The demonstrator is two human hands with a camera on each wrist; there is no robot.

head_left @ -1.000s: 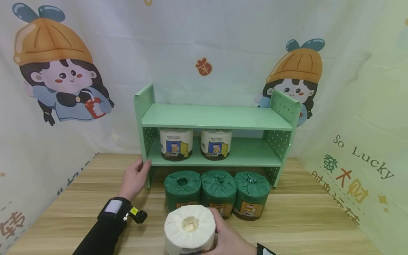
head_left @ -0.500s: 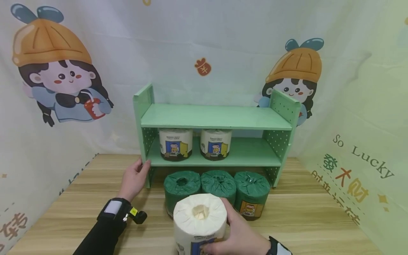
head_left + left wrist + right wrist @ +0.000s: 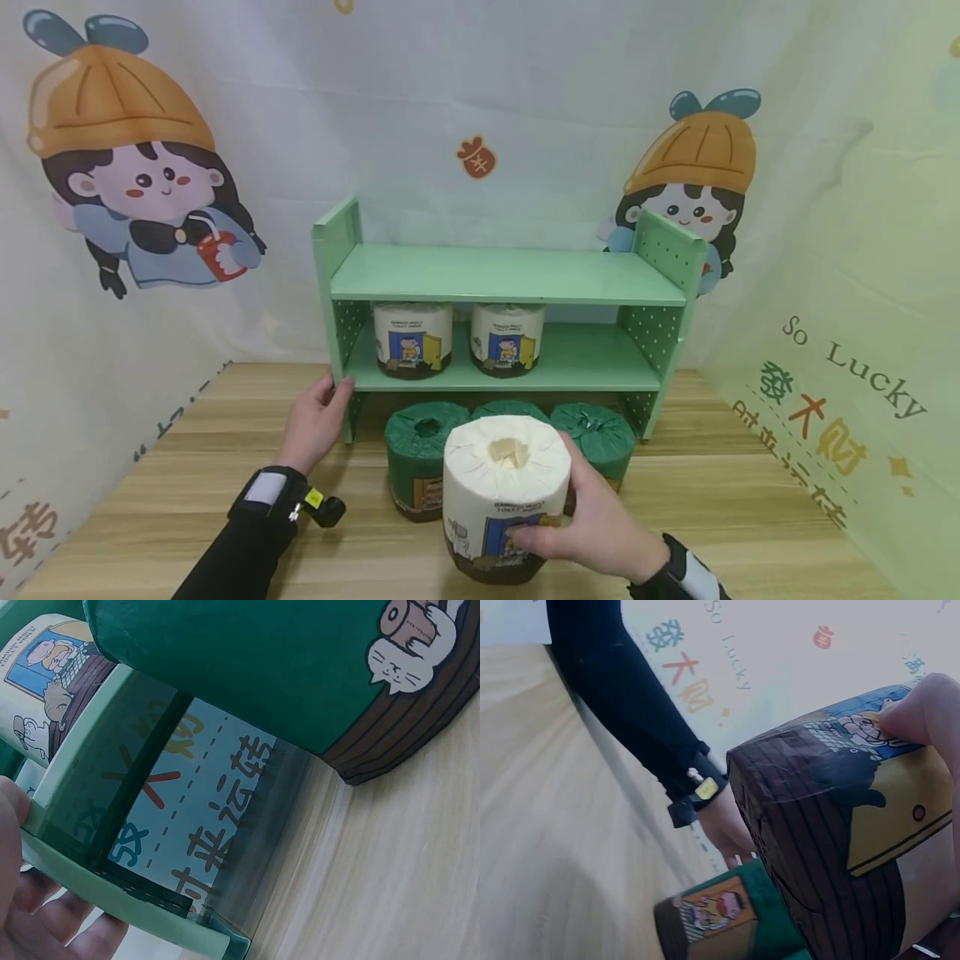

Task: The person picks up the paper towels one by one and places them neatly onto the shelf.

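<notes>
My right hand (image 3: 600, 525) grips a white-wrapped toilet roll (image 3: 480, 508) by its right side, thumb across the printed front. The roll is held in the air before the green-wrapped toilet rolls, hiding most of the middle one. At the left end of a green shelf (image 3: 510, 275), my left hand (image 3: 315, 425) holds the side panel; the left wrist view has its thumb and fingers (image 3: 64, 915) on either side of the panel edge. Two white toilet rolls, one at the left (image 3: 414, 340) and one beside it (image 3: 507, 340), stand upright on the middle tier.
Green toilet rolls stand in a row on the wooden table (image 3: 720, 508) before the shelf's lowest opening, the left one (image 3: 423, 458) and right one (image 3: 596, 437) plainest. Right of the two white rolls, the middle tier (image 3: 600, 358) shows bare surface. A printed cloth (image 3: 420, 100) hangs behind.
My right hand has carried the white toilet roll up, forward and to the right, from the bottom edge to before the middle green roll. My left hand has stayed on the shelf.
</notes>
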